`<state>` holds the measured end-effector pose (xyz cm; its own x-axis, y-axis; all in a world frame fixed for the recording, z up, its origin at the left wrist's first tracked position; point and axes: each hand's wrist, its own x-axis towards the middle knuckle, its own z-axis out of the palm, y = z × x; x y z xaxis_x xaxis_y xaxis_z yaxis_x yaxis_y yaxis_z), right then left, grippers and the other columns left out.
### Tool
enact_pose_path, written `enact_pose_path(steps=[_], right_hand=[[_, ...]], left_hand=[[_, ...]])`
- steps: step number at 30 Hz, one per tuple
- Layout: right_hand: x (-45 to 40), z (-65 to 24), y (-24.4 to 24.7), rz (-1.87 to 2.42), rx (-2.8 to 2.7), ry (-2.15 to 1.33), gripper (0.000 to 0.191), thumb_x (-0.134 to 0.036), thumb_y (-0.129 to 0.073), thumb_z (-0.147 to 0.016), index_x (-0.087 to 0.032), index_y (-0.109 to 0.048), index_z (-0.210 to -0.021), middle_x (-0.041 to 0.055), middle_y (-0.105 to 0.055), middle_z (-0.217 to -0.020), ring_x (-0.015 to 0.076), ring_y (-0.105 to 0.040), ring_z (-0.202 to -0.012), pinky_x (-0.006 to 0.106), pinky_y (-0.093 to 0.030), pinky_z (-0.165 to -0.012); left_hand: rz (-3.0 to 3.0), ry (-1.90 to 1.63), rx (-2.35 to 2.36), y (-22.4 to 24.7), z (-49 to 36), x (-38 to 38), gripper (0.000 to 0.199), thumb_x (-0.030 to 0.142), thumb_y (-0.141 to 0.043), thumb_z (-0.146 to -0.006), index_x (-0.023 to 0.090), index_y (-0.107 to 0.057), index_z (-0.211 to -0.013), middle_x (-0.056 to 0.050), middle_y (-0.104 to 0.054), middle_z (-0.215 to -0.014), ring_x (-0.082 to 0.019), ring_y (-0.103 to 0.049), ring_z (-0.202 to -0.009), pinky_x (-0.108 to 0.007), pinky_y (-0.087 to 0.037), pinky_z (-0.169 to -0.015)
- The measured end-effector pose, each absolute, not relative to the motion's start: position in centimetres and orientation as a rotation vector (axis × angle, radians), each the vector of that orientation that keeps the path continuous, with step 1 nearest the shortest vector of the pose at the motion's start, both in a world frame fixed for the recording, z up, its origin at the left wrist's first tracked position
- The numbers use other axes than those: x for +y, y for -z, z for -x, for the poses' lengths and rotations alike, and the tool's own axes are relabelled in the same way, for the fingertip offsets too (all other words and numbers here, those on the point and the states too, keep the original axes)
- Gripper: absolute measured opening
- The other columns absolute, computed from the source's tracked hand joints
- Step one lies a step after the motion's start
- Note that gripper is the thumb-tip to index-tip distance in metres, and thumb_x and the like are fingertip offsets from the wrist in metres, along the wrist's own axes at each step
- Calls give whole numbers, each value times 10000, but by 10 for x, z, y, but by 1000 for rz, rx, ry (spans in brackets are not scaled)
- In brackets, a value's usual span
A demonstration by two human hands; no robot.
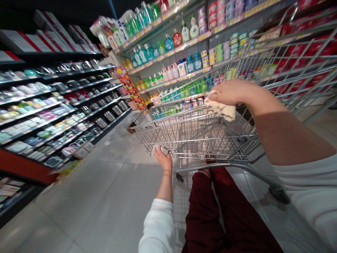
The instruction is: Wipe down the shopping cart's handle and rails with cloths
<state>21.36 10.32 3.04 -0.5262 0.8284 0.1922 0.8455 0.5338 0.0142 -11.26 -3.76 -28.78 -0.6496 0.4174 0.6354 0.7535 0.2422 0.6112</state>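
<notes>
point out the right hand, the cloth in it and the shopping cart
right hand (226, 92), head view, point on the back of the hand
cream cloth (220, 109), head view, point on the middle of the cloth
wire shopping cart (223, 164), head view, point on the push bar

My one view rides on the person's head, tilted, looking forward and down into the shopping cart (195, 133)

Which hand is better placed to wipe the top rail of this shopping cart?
Right, probably: the right hand holds a cloth at the cart's top rail, whereas the left hand, gripping a smaller cloth, sits lower, by the near corner.
</notes>
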Motion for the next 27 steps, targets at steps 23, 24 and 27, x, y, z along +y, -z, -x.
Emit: enact_pose_path(steps=[23,24,27], right_hand=[[103,-213,-28,1471,-2560,154,519,-526,-372,-930,-257,-742,-1174,154,-718,-1190,335,-659,-1030,446,-449,-755],[103,-213,-28,1475,-2559,148,514,-527,-375,-931,-259,-741,-1172,154,-718,-1189,334,-658,-1027,446,-446,-752],[105,-213,-28,1485,-2549,134,502,-526,-376,-937,-265,-741,-1161,152,-715,-1199,330,-653,-1032,448,-447,-758]], left_hand=[[981,1424,-2123,181,177,-27,752,145,-620,-750,74,-442,-1477,-256,-456,-1539,-331,-359,-1513,-486,-267,-1269],[948,1436,-2159,194,173,-27,753,138,-615,-751,64,-437,-1479,-267,-442,-1546,-336,-346,-1522,-491,-264,-1269],[860,1479,-2172,221,167,-26,751,101,-594,-749,77,-428,-1481,-269,-404,-1569,-324,-321,-1538,-486,-250,-1276]])
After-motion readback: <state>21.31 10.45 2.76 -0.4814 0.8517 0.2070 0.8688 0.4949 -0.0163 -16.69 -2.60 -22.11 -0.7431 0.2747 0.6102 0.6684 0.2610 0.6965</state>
